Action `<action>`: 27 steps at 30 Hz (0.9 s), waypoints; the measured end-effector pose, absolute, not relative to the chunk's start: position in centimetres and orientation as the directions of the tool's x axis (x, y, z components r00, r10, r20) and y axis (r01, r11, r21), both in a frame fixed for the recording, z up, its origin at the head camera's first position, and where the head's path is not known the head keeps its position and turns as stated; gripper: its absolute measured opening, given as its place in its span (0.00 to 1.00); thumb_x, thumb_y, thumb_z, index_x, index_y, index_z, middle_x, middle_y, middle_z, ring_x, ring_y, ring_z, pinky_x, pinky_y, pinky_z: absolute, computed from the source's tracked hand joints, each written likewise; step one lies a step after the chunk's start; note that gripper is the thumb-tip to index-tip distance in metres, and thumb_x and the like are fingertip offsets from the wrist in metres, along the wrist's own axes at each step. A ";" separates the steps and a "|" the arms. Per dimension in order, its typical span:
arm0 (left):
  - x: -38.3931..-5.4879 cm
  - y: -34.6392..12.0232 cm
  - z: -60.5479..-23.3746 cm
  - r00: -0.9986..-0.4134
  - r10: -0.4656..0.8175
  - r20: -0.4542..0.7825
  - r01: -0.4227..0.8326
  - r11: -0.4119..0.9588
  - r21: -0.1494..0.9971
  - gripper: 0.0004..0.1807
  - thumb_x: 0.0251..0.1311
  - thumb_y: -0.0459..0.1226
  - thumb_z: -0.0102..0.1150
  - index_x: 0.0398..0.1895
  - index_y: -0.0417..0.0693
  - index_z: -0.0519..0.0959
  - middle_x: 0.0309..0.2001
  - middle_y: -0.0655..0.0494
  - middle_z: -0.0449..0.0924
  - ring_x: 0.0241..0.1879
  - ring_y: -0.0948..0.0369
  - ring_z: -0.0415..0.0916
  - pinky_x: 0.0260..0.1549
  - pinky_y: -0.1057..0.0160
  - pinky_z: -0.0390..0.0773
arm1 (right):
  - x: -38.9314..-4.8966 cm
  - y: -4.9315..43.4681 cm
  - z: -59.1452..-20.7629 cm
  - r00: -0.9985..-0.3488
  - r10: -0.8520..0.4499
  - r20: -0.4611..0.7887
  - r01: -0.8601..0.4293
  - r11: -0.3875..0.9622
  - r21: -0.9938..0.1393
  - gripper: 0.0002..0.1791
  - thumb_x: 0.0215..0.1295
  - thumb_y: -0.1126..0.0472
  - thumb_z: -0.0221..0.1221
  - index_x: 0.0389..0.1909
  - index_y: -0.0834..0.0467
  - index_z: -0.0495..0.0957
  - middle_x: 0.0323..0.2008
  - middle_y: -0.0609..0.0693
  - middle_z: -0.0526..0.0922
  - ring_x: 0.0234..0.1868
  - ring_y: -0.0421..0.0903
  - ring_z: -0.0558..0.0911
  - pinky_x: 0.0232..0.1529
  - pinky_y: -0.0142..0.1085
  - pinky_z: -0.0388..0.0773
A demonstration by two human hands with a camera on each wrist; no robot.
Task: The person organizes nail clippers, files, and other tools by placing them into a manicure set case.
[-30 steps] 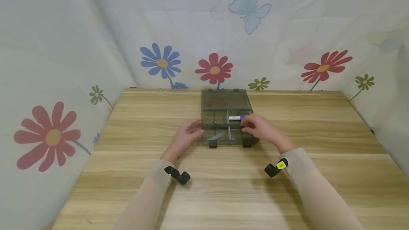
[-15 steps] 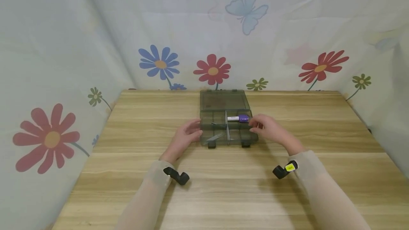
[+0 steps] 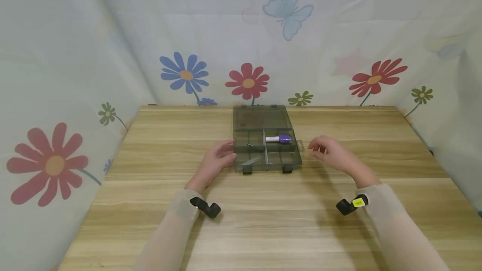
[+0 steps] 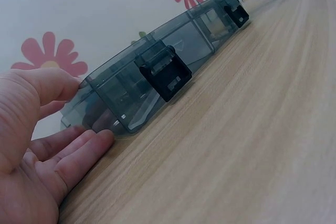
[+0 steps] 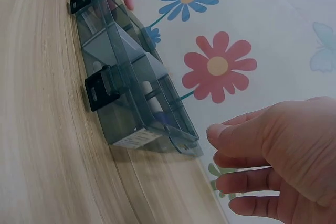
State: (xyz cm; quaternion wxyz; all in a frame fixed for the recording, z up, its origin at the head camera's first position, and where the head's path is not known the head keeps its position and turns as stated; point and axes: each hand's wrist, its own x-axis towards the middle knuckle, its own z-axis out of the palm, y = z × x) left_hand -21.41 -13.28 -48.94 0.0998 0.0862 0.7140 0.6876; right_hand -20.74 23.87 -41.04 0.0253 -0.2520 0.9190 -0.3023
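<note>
A translucent grey-green plastic organizer box (image 3: 276,161) stands on the table with its lid (image 3: 261,117) raised at the back. In its back right compartment lies a white-and-purple marker (image 3: 278,139). A thin dark item (image 3: 255,145) and a pale flat strip (image 3: 251,161) lie in the left half. My left hand (image 3: 214,163) rests its fingertips against the box's left side; in the left wrist view, its fingers (image 4: 86,153) touch low on the wall. Apart from the box, to its right, my right hand (image 3: 335,154) hovers with loosely bent fingers, holding nothing.
Two black latches (image 3: 287,169) hang at the box's front edge. A small clear handle (image 3: 300,145) juts from its right side. Beyond the wooden table (image 3: 241,221) hangs a white curtain (image 3: 211,24) printed with flowers and a butterfly.
My right hand has left the marker's purple end and drawn away to the right, clear of the box. The marker stays in its compartment. My left hand stays at the box's left side.
</note>
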 end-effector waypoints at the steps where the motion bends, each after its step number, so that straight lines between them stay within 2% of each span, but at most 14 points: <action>1: -21.4 -13.3 -49.0 -0.967 0.254 -0.023 -0.013 0.041 0.999 0.30 0.60 0.36 0.60 0.66 0.44 0.64 0.60 0.40 0.67 0.56 0.48 0.70 0.45 0.58 0.78 | -20.6 24.1 -41.0 -0.874 -0.474 0.104 -0.444 0.694 -0.567 0.06 0.59 0.71 0.59 0.38 0.64 0.77 0.31 0.51 0.77 0.31 0.45 0.73 0.30 0.39 0.73; 6: -21.4 -13.2 -49.1 -0.969 0.245 -0.011 -0.003 0.036 0.999 0.30 0.60 0.36 0.60 0.65 0.44 0.65 0.59 0.41 0.68 0.54 0.49 0.71 0.44 0.57 0.79 | -20.0 24.9 -40.8 -0.884 -0.458 0.095 -0.427 0.709 -0.561 0.05 0.60 0.70 0.59 0.37 0.63 0.77 0.31 0.50 0.77 0.30 0.45 0.73 0.30 0.39 0.73; 13: -20.7 -13.1 -47.1 -0.959 0.283 -0.025 -0.014 0.042 0.999 0.30 0.61 0.33 0.57 0.66 0.39 0.62 0.61 0.34 0.64 0.56 0.46 0.69 0.45 0.57 0.78 | -19.0 26.2 -40.6 -0.889 -0.442 0.123 -0.432 0.719 -0.545 0.06 0.59 0.71 0.60 0.36 0.63 0.78 0.29 0.49 0.77 0.29 0.44 0.73 0.28 0.37 0.73; 17: -20.4 -13.0 -46.5 -0.959 0.281 -0.031 -0.018 0.051 0.999 0.29 0.61 0.32 0.57 0.66 0.38 0.62 0.61 0.34 0.64 0.56 0.45 0.68 0.45 0.58 0.78 | -18.0 27.2 -40.7 -0.891 -0.430 0.147 -0.437 0.722 -0.537 0.06 0.57 0.73 0.61 0.35 0.64 0.77 0.27 0.48 0.76 0.27 0.42 0.73 0.26 0.34 0.73; 27: -20.4 -13.0 -46.6 -0.961 0.276 -0.034 -0.018 0.060 0.998 0.30 0.61 0.32 0.57 0.66 0.39 0.61 0.61 0.35 0.64 0.57 0.46 0.67 0.46 0.59 0.78 | -16.6 29.3 -41.0 -0.918 -0.379 0.114 -0.379 0.762 -0.525 0.06 0.59 0.71 0.60 0.37 0.63 0.77 0.28 0.47 0.76 0.30 0.43 0.73 0.28 0.36 0.73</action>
